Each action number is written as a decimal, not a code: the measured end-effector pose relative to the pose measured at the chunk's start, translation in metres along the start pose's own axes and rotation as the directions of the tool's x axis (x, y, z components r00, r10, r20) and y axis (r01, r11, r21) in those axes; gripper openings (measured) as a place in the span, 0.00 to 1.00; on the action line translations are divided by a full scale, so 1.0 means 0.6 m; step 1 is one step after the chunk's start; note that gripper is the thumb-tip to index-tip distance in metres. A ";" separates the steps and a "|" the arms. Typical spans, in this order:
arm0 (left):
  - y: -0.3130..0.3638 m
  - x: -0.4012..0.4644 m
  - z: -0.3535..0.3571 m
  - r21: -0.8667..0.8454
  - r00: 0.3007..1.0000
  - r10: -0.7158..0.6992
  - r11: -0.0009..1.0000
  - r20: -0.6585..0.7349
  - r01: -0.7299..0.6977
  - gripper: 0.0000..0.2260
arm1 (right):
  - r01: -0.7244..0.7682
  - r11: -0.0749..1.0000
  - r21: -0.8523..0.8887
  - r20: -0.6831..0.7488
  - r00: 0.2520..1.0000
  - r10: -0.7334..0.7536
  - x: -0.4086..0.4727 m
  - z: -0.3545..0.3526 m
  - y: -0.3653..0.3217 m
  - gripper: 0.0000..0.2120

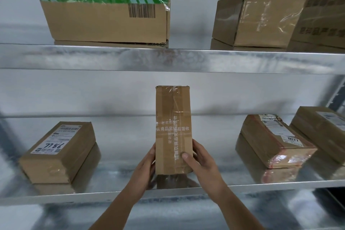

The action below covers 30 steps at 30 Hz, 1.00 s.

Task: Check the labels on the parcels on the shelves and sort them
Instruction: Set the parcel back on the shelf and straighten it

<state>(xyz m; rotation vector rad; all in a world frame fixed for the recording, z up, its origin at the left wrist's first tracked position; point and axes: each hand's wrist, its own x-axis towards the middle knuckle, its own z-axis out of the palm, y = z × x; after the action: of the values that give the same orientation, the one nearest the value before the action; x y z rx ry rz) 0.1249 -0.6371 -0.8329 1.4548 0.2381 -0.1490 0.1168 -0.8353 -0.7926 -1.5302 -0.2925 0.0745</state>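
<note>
Mid-check: holding tall parcel (173,130) upright over middle shelf (168,190), left hand (147,164) and right hand (200,162) both clamping lower sides. Only tape facing camera, no label showing, so probably needing turn next.

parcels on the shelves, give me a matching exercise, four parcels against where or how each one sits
Parcels:
1. green-taped box
2. 7286 parcel
3. tall parcel
4. 8077 parcel

Places or states:
A. lower shelf, left, lying flat
B. held upright by the left hand and the right hand
C. upper shelf, left
D. lower shelf, right of the hands, label up

Pairs: 1-C, 2-A, 3-B, 4-D
</note>
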 end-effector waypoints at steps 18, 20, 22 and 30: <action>0.008 -0.029 -0.016 -0.148 0.959 0.219 0.970 0.181 -0.194 0.32 | -0.098 0.993 0.069 -0.077 0.992 0.104 -0.005 0.014 -0.001 0.19; 0.012 -0.033 -0.020 -0.222 0.970 0.182 0.964 0.163 -0.143 0.24 | -0.135 0.991 -0.017 -0.123 0.984 0.132 0.002 0.014 0.004 0.18; 0.015 -0.035 -0.025 -0.311 0.978 0.126 0.948 0.166 -0.069 0.23 | -0.143 0.989 -0.043 -0.111 0.984 0.138 0.010 0.014 0.013 0.24; 0.006 -0.015 -0.041 -0.464 0.993 0.119 0.881 0.021 -0.096 0.17 | -0.212 0.976 -0.038 -0.079 0.975 0.209 0.020 0.012 0.017 0.36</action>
<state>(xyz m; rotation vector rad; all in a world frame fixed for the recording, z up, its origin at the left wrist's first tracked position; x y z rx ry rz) 0.1153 -0.6129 -0.8294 0.9819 0.1386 -0.0318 0.1282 -0.8251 -0.8007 -1.6026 -0.0722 0.1789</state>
